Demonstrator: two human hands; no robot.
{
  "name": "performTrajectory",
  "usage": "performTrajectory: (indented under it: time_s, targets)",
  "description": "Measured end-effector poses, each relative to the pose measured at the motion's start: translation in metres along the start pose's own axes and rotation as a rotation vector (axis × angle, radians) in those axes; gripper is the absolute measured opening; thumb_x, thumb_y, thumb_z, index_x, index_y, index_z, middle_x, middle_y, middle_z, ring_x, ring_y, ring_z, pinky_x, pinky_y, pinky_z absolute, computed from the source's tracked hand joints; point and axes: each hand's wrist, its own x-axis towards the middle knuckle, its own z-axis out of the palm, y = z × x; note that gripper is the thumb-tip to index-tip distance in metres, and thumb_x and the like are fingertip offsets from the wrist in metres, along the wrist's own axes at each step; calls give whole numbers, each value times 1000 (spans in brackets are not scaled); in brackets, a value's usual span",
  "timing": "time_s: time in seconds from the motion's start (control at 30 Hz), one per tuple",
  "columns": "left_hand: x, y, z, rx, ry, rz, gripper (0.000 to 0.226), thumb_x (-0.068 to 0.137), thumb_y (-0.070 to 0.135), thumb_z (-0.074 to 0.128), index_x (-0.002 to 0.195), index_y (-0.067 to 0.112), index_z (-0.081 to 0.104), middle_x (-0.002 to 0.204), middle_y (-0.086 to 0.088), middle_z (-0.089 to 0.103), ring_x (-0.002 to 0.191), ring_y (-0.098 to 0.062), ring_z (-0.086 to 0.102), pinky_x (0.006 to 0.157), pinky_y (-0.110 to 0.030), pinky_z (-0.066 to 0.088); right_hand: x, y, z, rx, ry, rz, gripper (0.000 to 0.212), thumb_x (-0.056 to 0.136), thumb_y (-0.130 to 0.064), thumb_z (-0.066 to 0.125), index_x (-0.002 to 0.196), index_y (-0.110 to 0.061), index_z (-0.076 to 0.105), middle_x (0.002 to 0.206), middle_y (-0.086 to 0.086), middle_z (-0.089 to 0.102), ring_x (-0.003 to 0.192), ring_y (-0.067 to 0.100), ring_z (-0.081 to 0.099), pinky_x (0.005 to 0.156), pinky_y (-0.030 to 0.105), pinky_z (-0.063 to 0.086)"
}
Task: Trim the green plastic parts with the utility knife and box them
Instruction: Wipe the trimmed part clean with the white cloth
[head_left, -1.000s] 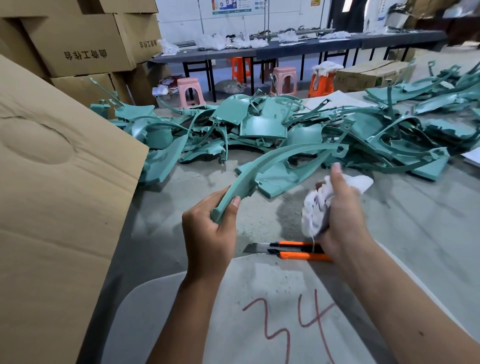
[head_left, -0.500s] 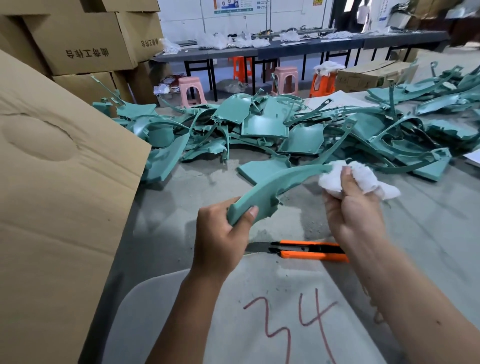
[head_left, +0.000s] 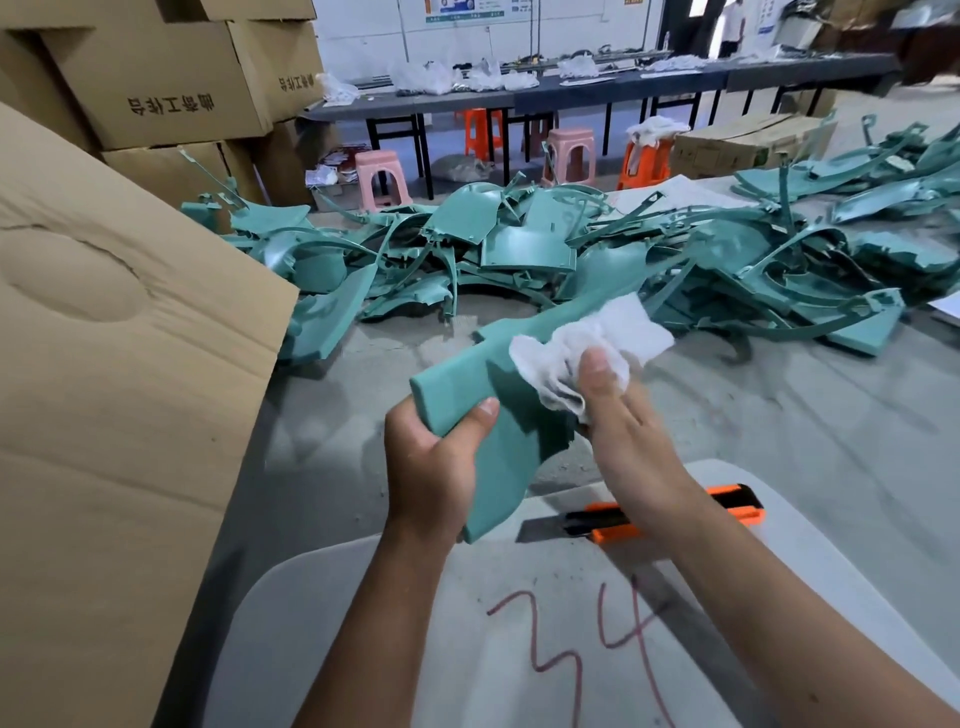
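My left hand (head_left: 434, 470) grips the near end of a long curved green plastic part (head_left: 467, 387), which slants up and away to the right. My right hand (head_left: 621, 428) holds a crumpled white cloth (head_left: 587, 345) and presses it against the part's upper face. The orange and black utility knife (head_left: 670, 514), blade out to the left, lies on a grey board (head_left: 519, 649) marked 34, partly hidden under my right forearm. A big pile of green plastic parts (head_left: 545, 254) covers the table beyond.
A large cardboard flap (head_left: 119, 395) stands close on the left. Stacked cartons (head_left: 156, 88) rise behind it. Further green parts (head_left: 883, 176) lie at the far right. Stools and long tables stand in the background. Bare grey tabletop (head_left: 805, 415) shows to the right.
The cloth in my right hand has slid down the green part toward my left hand. The part has turned so its broad face points up. The knife has not moved.
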Motion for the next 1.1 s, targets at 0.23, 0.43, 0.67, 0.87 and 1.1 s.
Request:
performTrajectory:
  time_s: [0.23, 0.43, 0.67, 0.87, 1.1]
  targets:
    - [1, 12, -8, 18, -96, 67, 17, 73, 17, 75, 89, 21, 79, 91, -3, 79, 86, -26, 76, 74, -42, 61, 7, 1, -13, -288, 54, -226, 16, 90, -28, 74, 75, -22, 76, 68, -5, 74, 60, 12, 69, 59, 31, 57]
    - [6, 16, -9, -370, 30, -209, 30, 73, 13, 74, 103, 10, 77, 107, -18, 76, 93, -39, 75, 76, -52, 62, 16, 1, -10, 473, 202, 23, 32, 96, -27, 57, 77, -38, 80, 75, -13, 74, 67, 1, 68, 59, 23, 56]
    - [6, 11, -5, -366, 69, -306, 28, 86, 8, 69, 114, 6, 72, 109, -19, 76, 94, -41, 73, 72, -47, 61, 0, 4, 5, -123, 7, -5, 40, 107, -29, 57, 72, -9, 52, 52, -8, 42, 40, 9, 38, 42, 24, 34]
    - [10, 20, -8, -604, 58, -406, 30, 92, 24, 64, 118, 11, 73, 110, -11, 77, 95, -30, 76, 71, -41, 62, -1, -13, 6, 258, 66, 66, 36, 114, -17, 33, 89, -7, 56, 61, -8, 61, 54, 9, 57, 50, 20, 48]
    - [9, 7, 6, -512, 113, -379, 53, 83, 33, 73, 129, 9, 66, 120, -13, 74, 111, -34, 71, 97, -51, 56, -8, 2, 24, -140, -79, -15, 20, 102, -13, 63, 83, -12, 68, 67, -12, 66, 63, 3, 59, 62, 21, 47]
